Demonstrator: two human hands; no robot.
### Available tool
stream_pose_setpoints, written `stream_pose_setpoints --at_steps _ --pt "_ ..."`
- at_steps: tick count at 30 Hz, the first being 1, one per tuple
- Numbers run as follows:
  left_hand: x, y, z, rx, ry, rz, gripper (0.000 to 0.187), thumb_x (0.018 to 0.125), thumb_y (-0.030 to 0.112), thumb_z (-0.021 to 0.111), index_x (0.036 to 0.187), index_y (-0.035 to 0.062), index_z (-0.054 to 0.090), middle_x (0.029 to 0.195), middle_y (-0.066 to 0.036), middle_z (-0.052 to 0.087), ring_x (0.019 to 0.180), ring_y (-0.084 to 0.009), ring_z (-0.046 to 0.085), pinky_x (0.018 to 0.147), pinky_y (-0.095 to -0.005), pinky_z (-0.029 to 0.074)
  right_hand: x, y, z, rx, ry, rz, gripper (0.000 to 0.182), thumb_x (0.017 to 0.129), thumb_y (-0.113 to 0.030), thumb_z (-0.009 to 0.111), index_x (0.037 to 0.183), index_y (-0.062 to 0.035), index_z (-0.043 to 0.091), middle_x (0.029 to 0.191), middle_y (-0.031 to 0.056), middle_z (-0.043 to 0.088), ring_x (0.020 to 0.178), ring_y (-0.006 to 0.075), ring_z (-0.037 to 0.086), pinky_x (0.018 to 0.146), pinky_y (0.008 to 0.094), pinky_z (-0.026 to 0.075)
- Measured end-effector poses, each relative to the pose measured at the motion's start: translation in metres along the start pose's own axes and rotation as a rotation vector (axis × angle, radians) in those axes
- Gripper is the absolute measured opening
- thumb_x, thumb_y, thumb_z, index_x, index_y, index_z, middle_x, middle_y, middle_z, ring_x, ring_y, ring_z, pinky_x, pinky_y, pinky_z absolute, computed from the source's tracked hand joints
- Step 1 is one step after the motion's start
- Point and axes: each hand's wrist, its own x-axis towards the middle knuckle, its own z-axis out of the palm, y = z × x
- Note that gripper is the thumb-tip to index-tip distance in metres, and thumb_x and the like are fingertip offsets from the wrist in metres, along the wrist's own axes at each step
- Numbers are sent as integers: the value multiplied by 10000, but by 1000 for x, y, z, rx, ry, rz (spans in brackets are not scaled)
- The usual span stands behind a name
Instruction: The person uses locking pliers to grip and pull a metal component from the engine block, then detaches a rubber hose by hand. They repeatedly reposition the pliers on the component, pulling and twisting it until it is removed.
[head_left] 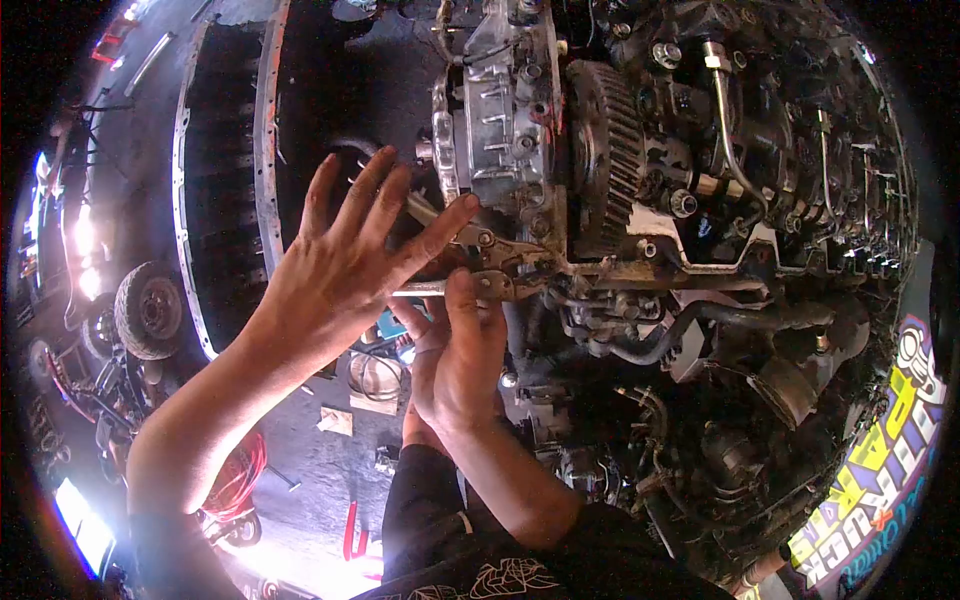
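Observation:
My left hand (350, 235) is spread open, back up, left of the engine (500, 130). Its thumb reaches over a metal tool (490, 287) that looks like large pliers; whether it touches is unclear. Below it, my right hand (462, 350) grips the tool's lower handle, thumb on top. The tool's other end lies against the engine's lower edge, near a toothed gear (603, 155). Part of the upper handle is hidden behind my left hand.
A long metal frame rail (268, 130) runs down the left. A wheel (150, 310) and a red-handled tool (352, 530) are on the floor side. Hoses and pipes (690, 325) fill the lower right, beside a lettered banner (870, 460).

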Motion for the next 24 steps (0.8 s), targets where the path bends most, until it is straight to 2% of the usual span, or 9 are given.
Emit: stream_pose_setpoints --at_steps 5,11,14,16,20,23,24 --pt "3 -1 -1 39 61 45 837 721 161 691 1490 264 377 1162 -167 482 1164 -348 484 1103 -547 338 2 1 0 19 -23 -47 391 977 -195 584 1325 -68 459 1273 97 569 1140 196 593 872 364 589" --pt "7 -8 -1 27 67 102 808 734 156 648 1491 256 382 1038 -139 511 986 -317 528 970 -462 451 2 1 3 -1 -17 -39 384 975 -204 589 1303 -50 465 1250 88 581 1118 190 604 859 340 594" --pt "7 -9 5 135 119 108 906 639 357 788 1456 315 399 995 -45 489 894 -219 512 854 -369 473 4 3 -1 3 -35 -46 386 974 -207 590 1306 -53 466 1263 93 571 1119 186 602 850 328 593" --pt "8 -10 5 107 135 109 849 682 283 766 1452 301 411 969 -41 488 884 -216 512 844 -361 468 4 4 -4 -5 -42 -42 395 972 -210 594 1313 -57 466 1279 89 562 1133 181 593 867 333 578" --pt "8 -10 4 41 168 111 757 729 148 718 1427 264 449 948 -38 497 889 -217 521 847 -361 464 10 6 -5 -15 -98 -69 441 973 -270 579 1348 -70 458 1328 71 535 1224 188 525 1010 388 461" --pt "7 -11 6 44 112 131 760 732 90 614 1459 206 425 980 -116 522 896 -304 513 855 -434 461 24 7 -1 72 -139 -23 486 980 -351 534 1372 -74 454 1353 57 522 1293 190 456 1101 409 323" --pt "9 -12 8 16 170 143 745 726 65 605 1443 176 436 991 -117 525 886 -310 509 838 -438 454 29 7 5 105 -195 -51 515 984 -393 490 1383 -71 451 1370 62 510 1317 198 428 1136 399 259"
